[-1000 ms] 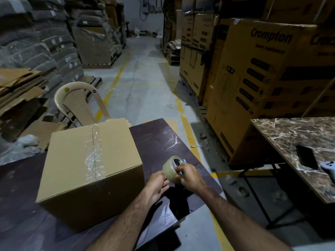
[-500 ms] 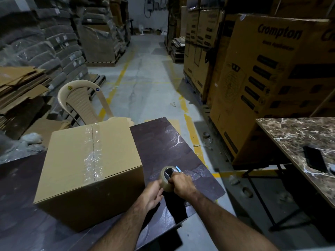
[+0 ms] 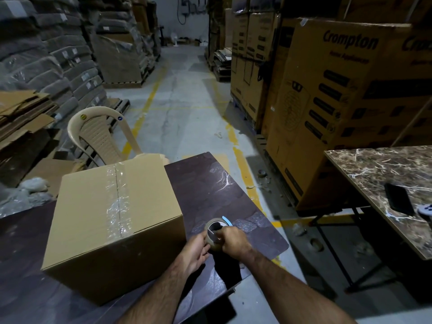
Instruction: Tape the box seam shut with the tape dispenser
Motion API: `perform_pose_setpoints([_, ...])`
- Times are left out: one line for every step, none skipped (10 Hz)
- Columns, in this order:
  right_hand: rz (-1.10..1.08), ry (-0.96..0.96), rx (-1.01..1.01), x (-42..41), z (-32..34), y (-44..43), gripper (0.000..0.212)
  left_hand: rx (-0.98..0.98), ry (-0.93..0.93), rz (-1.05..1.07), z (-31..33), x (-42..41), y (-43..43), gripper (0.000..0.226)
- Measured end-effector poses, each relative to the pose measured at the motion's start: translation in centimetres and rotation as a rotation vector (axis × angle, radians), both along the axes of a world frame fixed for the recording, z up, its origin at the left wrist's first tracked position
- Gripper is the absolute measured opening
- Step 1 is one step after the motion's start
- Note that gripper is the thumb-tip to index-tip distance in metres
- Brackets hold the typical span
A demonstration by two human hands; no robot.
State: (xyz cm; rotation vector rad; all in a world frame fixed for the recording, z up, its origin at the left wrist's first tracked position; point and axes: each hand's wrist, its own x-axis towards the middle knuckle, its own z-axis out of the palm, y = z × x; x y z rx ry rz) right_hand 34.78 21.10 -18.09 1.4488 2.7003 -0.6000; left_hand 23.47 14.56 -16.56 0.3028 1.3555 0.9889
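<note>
A closed brown cardboard box (image 3: 88,213) sits on a dark table (image 3: 205,190). Wrinkled clear tape (image 3: 118,199) runs along its top seam and down over the near edge. To the right of the box both hands hold a tape dispenser (image 3: 214,230), a clear tape roll with a blue tab at its top right. My right hand (image 3: 233,240) grips the roll from the right. My left hand (image 3: 195,250) touches its lower left side, fingers curled against it. The dispenser hovers just above the table, near the box's right face.
A beige plastic chair (image 3: 98,134) stands behind the box. Flattened cardboard (image 3: 21,118) is piled at left. Large printed cartons (image 3: 339,101) line the right. A marble-topped table (image 3: 383,183) at right carries a dark phone (image 3: 398,198) and a controller (image 3: 426,210). A concrete aisle runs ahead.
Both hands have lowered the tape dispenser slightly toward the table and a little nearer the box. The box has not moved.
</note>
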Motion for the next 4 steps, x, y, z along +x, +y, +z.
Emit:
perform_pose_setpoints([-0.182, 0.205, -0.155, 0.4, -0.5, 0.3, 0.033, -0.001, 0.025, -0.010, 0.2, -0.2, -0.1, 0.030])
perform_pose_setpoints([-0.323, 0.360, -0.222, 0.6, -0.8, 0.8, 0.031, -0.001, 0.019, -0.032, 1.5, -0.1, -0.5, 0.032])
perform_pose_setpoints([-0.389, 0.459, -0.283, 1.0, -0.9, 1.2, 0.022, 0.020, 0.022, -0.034, 1.5, -0.4, -0.5, 0.044])
perform_pose_setpoints([-0.462, 0.624, -0.371, 1.6, -1.2, 1.8, 0.029, 0.054, 0.024, -0.029, 3.2, 0.2, -1.0, 0.048])
